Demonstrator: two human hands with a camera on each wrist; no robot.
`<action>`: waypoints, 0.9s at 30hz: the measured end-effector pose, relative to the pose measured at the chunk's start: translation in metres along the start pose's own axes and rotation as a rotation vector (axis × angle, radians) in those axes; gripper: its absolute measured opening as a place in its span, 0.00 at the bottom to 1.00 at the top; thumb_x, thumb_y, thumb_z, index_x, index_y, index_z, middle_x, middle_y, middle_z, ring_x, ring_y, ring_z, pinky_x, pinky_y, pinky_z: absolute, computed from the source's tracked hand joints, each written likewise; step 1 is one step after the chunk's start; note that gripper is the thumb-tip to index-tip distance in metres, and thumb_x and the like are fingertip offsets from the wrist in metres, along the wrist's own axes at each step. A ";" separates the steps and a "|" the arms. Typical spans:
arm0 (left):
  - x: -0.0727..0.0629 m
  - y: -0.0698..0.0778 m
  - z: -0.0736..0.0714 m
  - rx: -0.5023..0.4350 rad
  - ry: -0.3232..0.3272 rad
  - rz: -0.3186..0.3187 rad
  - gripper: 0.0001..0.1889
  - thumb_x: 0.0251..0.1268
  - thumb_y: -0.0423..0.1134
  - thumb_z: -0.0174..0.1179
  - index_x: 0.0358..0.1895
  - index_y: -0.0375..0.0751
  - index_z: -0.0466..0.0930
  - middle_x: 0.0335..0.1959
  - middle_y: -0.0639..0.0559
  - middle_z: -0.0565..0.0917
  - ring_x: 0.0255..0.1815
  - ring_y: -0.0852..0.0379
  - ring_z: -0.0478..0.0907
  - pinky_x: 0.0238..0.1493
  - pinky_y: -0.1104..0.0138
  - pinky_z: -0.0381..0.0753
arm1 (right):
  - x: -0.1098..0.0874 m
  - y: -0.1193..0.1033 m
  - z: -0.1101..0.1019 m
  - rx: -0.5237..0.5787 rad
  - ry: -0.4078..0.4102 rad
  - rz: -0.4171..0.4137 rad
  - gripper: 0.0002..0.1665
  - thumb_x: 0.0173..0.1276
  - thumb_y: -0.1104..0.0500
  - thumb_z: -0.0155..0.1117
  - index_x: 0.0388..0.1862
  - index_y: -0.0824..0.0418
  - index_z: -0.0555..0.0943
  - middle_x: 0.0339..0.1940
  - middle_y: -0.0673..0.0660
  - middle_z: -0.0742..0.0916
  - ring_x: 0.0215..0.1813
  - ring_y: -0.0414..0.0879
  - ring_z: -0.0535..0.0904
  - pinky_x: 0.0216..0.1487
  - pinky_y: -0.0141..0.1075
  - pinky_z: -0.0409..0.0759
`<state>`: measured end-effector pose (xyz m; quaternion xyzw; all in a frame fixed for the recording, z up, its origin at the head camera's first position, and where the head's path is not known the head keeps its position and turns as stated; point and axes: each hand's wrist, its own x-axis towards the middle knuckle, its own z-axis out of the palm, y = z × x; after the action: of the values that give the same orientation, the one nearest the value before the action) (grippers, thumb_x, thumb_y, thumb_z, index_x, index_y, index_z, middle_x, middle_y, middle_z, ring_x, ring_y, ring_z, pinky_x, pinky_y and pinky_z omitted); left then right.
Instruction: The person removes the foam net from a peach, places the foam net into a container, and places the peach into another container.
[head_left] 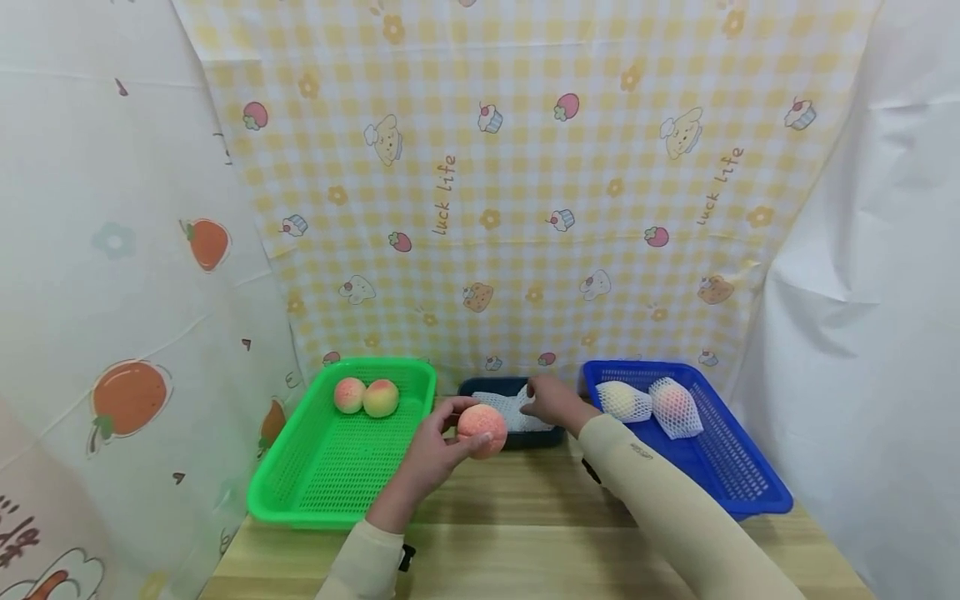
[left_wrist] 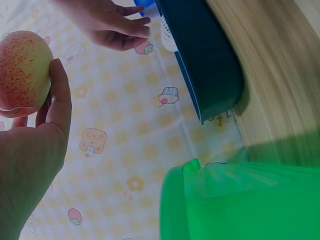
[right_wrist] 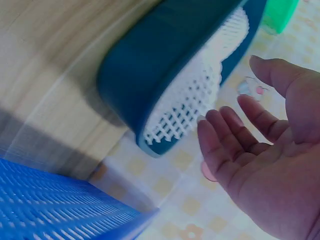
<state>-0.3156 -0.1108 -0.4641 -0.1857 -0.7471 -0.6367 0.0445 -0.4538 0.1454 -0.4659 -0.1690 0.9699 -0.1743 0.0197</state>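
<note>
1. So it's a wooden tabletop (head_left: 517,517), light-coloured with streaky grain, bare wood showing in front of the dark teal bin (head_left: 540,439).
2. That bin sits right on the wood, upright, and it's the smallest container here.
3. Left of the bin: a bright green basket (head_left: 352,471), perforated, reaching nearer the camera than the bin.
4. Right of the bin: a blue basket (head_left: 682,458), perforated too.

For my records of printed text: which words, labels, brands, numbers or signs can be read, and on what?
"luck life": checked cloth, left of middle.
"luck life": checked cloth, right.
Brown writing, left cloth: too blurred to read.
Mark, right sleeve: too small to read.
Lettering by box, left wrist view: unreadable.
</note>
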 end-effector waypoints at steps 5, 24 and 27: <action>0.001 -0.001 0.000 0.002 -0.006 0.006 0.28 0.72 0.43 0.77 0.72 0.45 0.81 0.62 0.48 0.82 0.60 0.49 0.79 0.59 0.55 0.85 | -0.017 -0.009 -0.012 0.052 -0.003 -0.006 0.19 0.74 0.52 0.79 0.51 0.66 0.86 0.40 0.55 0.88 0.39 0.48 0.82 0.46 0.47 0.85; 0.001 -0.001 0.006 -0.004 -0.017 -0.010 0.27 0.72 0.43 0.77 0.71 0.47 0.81 0.63 0.47 0.81 0.61 0.44 0.78 0.59 0.57 0.86 | -0.113 -0.006 -0.006 0.700 0.248 -0.247 0.18 0.84 0.58 0.68 0.69 0.58 0.80 0.62 0.57 0.86 0.61 0.53 0.84 0.57 0.40 0.85; 0.000 -0.002 0.007 -0.005 -0.018 -0.018 0.28 0.71 0.43 0.78 0.70 0.46 0.81 0.63 0.47 0.81 0.62 0.44 0.78 0.60 0.56 0.86 | -0.120 -0.003 -0.001 0.731 0.237 -0.259 0.19 0.85 0.59 0.67 0.69 0.58 0.80 0.61 0.58 0.86 0.61 0.55 0.84 0.56 0.40 0.85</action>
<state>-0.3146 -0.1039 -0.4671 -0.1846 -0.7477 -0.6371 0.0315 -0.3400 0.1831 -0.4667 -0.2505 0.8103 -0.5269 -0.0558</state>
